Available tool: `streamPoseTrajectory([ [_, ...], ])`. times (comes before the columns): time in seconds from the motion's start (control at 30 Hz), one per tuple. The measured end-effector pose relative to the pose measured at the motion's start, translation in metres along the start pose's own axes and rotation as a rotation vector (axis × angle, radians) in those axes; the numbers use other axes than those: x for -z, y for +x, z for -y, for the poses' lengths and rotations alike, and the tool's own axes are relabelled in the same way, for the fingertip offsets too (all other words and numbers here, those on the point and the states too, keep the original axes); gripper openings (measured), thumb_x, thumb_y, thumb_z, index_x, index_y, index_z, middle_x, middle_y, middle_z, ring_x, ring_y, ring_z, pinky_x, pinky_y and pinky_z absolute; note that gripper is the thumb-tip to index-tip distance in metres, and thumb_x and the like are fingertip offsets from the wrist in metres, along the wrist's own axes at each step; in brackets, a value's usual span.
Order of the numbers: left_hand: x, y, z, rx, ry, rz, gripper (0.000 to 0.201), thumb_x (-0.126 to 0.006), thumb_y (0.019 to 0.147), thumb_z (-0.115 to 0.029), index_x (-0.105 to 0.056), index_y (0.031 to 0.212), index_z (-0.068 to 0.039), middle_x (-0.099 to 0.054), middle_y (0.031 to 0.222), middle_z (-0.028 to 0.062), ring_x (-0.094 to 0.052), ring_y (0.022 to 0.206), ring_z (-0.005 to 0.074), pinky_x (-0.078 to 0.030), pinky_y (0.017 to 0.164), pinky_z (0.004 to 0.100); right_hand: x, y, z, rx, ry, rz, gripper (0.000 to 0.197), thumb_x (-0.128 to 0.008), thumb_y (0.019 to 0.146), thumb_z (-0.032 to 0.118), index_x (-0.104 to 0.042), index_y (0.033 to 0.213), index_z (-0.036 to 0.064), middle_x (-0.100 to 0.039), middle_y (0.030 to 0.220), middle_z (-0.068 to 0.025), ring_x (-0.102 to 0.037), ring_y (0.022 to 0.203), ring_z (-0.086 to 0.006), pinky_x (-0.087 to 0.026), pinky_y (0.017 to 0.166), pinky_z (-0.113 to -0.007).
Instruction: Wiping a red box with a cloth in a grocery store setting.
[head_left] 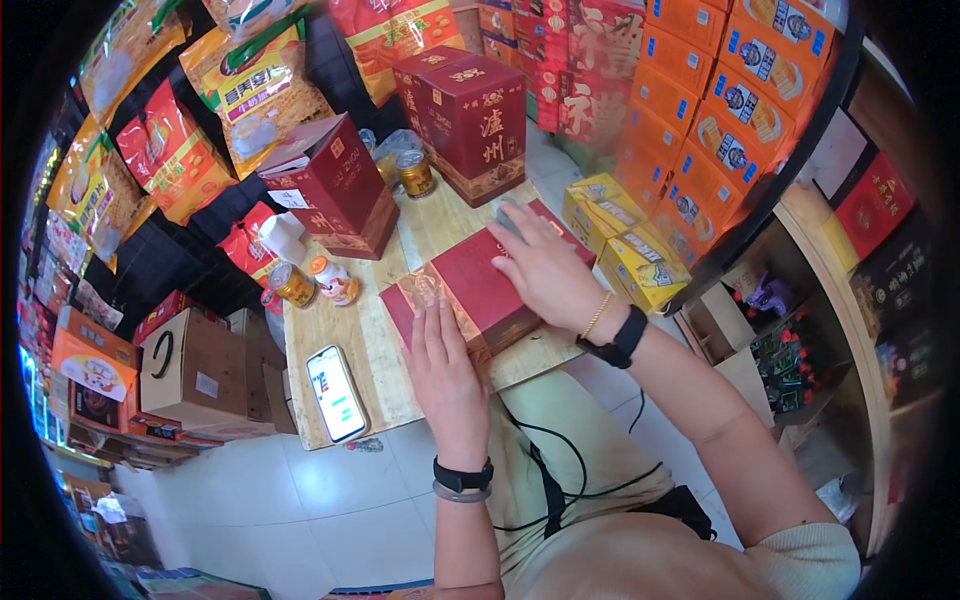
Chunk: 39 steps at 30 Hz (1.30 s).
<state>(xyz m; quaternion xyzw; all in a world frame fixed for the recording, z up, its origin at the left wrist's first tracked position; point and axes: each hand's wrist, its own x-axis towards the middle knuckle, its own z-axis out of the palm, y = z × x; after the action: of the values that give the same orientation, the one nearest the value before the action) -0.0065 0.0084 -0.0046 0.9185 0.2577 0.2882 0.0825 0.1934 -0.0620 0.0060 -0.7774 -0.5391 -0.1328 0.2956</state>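
Under your flat, unclenched left grip (437,345) lies a dark red, gold-banded rectangular cardboard box (474,287), contents hidden, while your right grip (547,265) covers a small grey item (509,222) atop it, whether clasped being unclear.

I am at a pale wooden table (385,345) with visible grain. Directly before me, a maroon-and-gold carton (460,262) lies on its side across the wood. Behind it stand 2 upright maroon cartons, 1 to the left (340,190) and 1 to the right (475,135), with a gold can (413,175) between them. Toward my left edge, a 2nd gold can (291,285) stands beside an orange-capped bottle (335,282). Nearer me, a smartphone (337,393) lies face up, its screen lit.
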Motion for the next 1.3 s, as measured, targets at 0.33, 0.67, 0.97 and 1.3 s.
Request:
streamPoseTrajectory([
  [0.33,-0.004,-0.002,0.002,-0.007,-0.014,-0.02,0.076,-0.071,0.079,0.007,-0.046,0.151,0.002,-0.048,0.157,0.0203,-0.043,0.147,0.0404,-0.034,0.123,0.0536,-0.037,0.021,0.061,0.217,0.27,0.158,0.045,-0.052,0.108,0.023,-0.053,0.148,0.0015,-0.043,0.16,-0.0241,-0.041,0.15,-0.0409,-0.034,0.125,-0.05],
  [0.67,0.005,0.002,-0.005,-0.011,0.0,-0.004,0.078,-0.072,0.082,0.005,-0.043,0.154,0.0,-0.048,0.158,0.0164,-0.042,0.148,0.0394,-0.034,0.124,0.0508,0.017,-0.002,0.003,0.17,0.072,0.194,0.041,-0.054,0.107,0.022,-0.055,0.148,0.0184,-0.049,0.16,-0.0054,-0.039,0.153,-0.031,-0.024,0.126,-0.059],
  [0.97,0.003,0.001,-0.004,-0.013,-0.004,-0.018,0.075,-0.07,0.084,0.004,-0.044,0.155,-0.001,-0.05,0.156,0.0161,-0.044,0.147,0.0389,-0.034,0.124,0.0518,0.027,0.003,-0.031,-0.012,0.161,0.113,0.039,-0.054,0.106,0.014,-0.056,0.144,0.0107,-0.048,0.158,-0.0152,-0.043,0.147,-0.0421,-0.035,0.123,-0.051],
  [1.3,0.0,0.001,-0.001,-0.01,-0.025,0.006,0.073,-0.065,0.084,0.008,-0.045,0.154,0.001,-0.044,0.16,0.0194,-0.039,0.149,0.0402,-0.033,0.124,0.0521,-0.028,0.023,0.039,0.131,0.223,0.119,0.038,-0.056,0.101,0.006,-0.057,0.139,0.0003,-0.045,0.157,-0.0231,-0.039,0.149,-0.0441,-0.033,0.124,-0.05],
])
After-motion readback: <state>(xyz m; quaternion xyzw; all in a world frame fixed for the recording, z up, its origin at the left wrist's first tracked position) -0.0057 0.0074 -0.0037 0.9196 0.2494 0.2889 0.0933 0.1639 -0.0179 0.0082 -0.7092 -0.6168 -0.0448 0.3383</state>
